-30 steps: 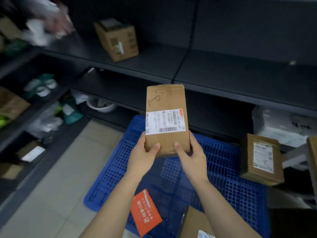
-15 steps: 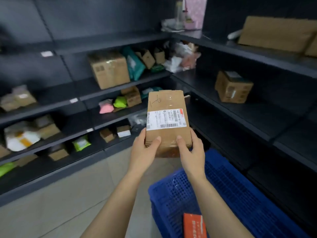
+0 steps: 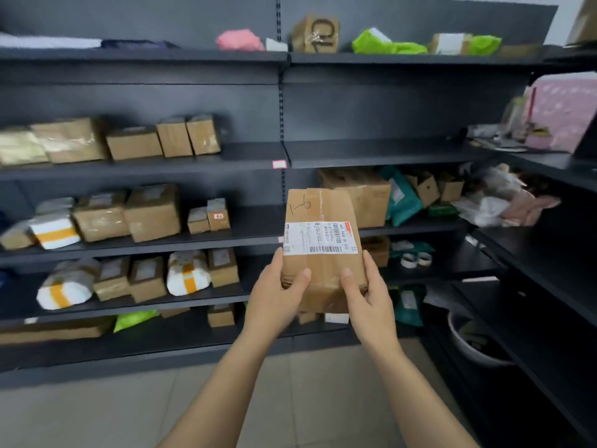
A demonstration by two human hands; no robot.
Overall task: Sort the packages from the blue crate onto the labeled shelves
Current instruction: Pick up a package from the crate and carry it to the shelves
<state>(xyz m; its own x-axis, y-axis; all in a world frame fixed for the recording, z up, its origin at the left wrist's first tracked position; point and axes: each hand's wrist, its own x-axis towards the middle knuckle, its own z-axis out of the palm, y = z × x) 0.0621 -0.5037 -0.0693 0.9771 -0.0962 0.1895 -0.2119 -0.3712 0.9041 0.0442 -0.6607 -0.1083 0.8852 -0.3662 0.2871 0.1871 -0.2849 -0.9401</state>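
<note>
I hold a brown cardboard package (image 3: 319, 208) upright in front of me with both hands. It carries a white barcode label across its middle and a handwritten "1-6" near its top. My left hand (image 3: 274, 295) grips its lower left side, thumb on the front. My right hand (image 3: 371, 295) grips its lower right side the same way. Behind the package stand dark shelves (image 3: 252, 231) with small paper tags (image 3: 279, 164) on their front edges. The blue crate is out of view.
The shelves on the left hold several brown boxes (image 3: 151, 211) and white parcels with orange tape (image 3: 55, 232). Green bags (image 3: 387, 45) and a pink bag (image 3: 239, 40) lie on the top shelf. A second dark shelf unit (image 3: 549, 247) runs along the right, with a bowl (image 3: 475, 337) low down. Below is pale tiled floor (image 3: 129, 415).
The view has swung left, away from the blue crate and the right-hand shelves, and now faces the stocked shelf wall. Both hands keep the same hold on the package.
</note>
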